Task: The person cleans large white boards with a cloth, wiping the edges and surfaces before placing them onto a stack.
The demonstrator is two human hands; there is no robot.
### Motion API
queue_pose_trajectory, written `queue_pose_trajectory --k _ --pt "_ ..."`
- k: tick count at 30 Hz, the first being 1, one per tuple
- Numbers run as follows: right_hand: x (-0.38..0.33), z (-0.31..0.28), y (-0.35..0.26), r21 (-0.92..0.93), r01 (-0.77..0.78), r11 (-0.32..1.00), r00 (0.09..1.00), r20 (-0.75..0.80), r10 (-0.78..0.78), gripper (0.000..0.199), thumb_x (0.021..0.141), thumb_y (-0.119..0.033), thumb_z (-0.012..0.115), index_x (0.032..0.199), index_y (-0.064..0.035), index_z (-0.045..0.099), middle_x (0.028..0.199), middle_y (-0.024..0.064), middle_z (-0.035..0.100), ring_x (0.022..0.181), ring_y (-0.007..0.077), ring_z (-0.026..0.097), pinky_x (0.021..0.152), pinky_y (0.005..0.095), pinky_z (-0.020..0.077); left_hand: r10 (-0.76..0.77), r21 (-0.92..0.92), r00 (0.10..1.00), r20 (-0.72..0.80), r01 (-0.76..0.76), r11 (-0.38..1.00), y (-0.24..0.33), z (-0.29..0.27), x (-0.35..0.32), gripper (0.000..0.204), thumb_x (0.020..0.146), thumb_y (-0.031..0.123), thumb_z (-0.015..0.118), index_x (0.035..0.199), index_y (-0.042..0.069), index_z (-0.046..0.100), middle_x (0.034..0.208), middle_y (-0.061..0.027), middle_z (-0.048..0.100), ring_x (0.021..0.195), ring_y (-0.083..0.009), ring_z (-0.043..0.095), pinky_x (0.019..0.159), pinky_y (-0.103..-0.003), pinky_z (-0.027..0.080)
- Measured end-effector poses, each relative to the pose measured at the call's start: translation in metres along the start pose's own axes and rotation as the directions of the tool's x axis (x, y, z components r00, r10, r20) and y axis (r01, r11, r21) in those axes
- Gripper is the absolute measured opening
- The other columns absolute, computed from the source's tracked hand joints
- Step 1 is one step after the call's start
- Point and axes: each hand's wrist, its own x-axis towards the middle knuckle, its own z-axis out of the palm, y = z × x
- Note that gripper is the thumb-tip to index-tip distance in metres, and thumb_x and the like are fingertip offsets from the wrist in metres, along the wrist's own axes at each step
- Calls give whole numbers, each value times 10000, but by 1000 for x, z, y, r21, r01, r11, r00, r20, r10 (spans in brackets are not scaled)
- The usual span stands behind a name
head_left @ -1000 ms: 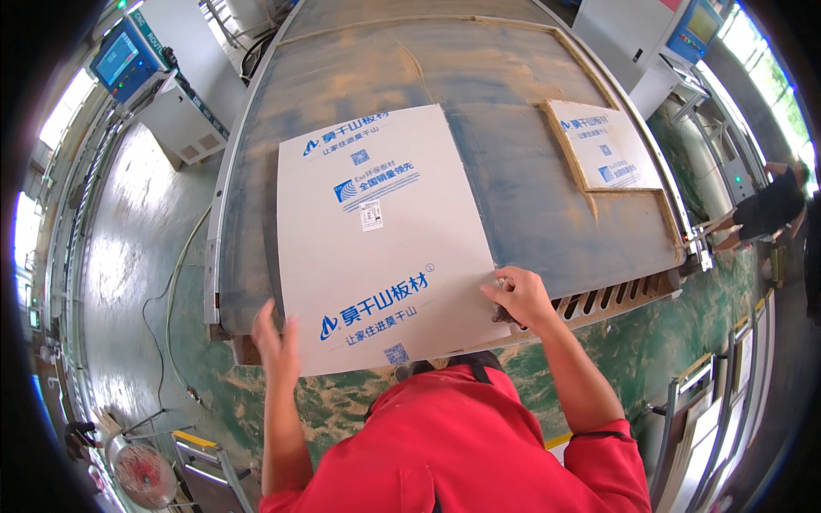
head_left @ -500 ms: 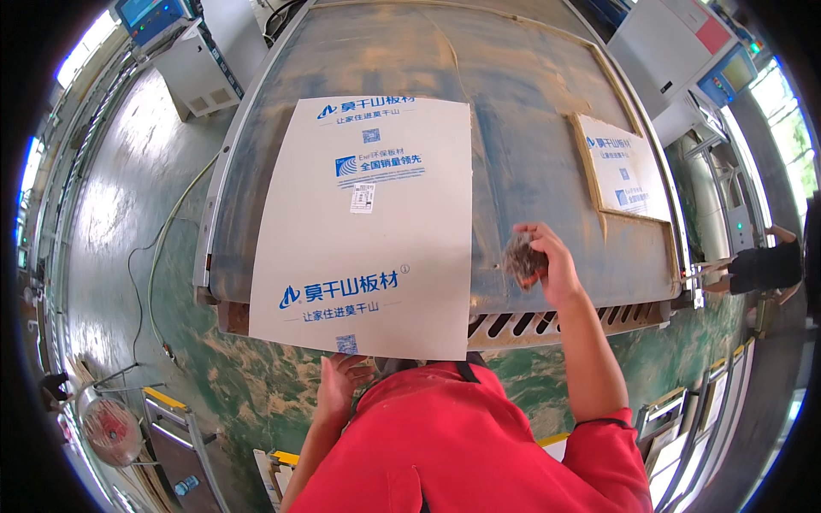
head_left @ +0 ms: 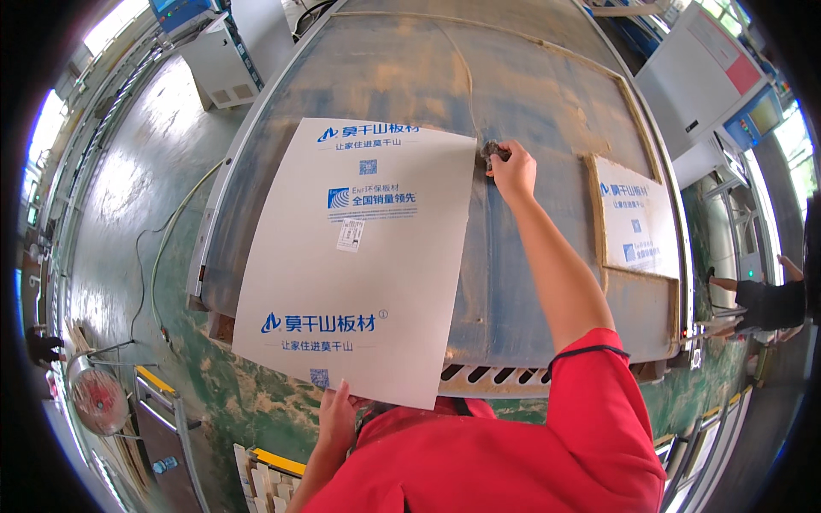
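Board (head_left: 359, 256) between both hands (head_left: 338, 419)

Two printed boards lie on one grey worktable (head_left: 547, 94): a large white board (head_left: 359, 256) at the centre and a smaller board (head_left: 637, 218) at three o'clock. Two hands show: the left hand (head_left: 338, 419) at six o'clock, the right hand (head_left: 513, 171) at one o'clock. One fan (head_left: 98, 398) stands at eight o'clock
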Motion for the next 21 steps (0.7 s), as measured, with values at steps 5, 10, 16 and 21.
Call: queue_pose_trajectory --k 5,10,16,21 --pt "47 27 28 -204 179 963 982 97 -162 244 758 -103 606 964 11 673 764 160 697 643 231 698 677 312 536 138 -107 985 -100 -148 983 -16 13 2 392 993 227 482 1317 19 406 1214 -136 574 1036 -256 618 833 -411 530" --pt "35 14 16 -71 118 991 930 357 -85 277 759 -87 573 995 12 678 725 143 691 635 212 695 657 314 536 144 -59 987 -77 -148 987 -21 2 13 397 983 236 510 1302 15 428 1201 -117 585 1037 -241 617 844 -409 528" --pt "-13 -5 16 -99 211 973 891 429 -150 253 762 -71 576 977 26 668 742 136 685 625 190 685 622 314 530 113 -82 993 -10 -114 990 -11 2 4 396 976 247 520 1286 17 432 1178 -119 599 1008 -238 632 848 -404 527" --pt "-77 -23 3 -56 315 948 836 489 -249 241 745 -79 567 942 -3 682 942 177 682 872 355 648 785 381 521 123 -81 992 5 -122 989 -10 2 5 368 979 251 512 1265 32 437 1161 -118 607 1001 -240 636 844 -406 528"
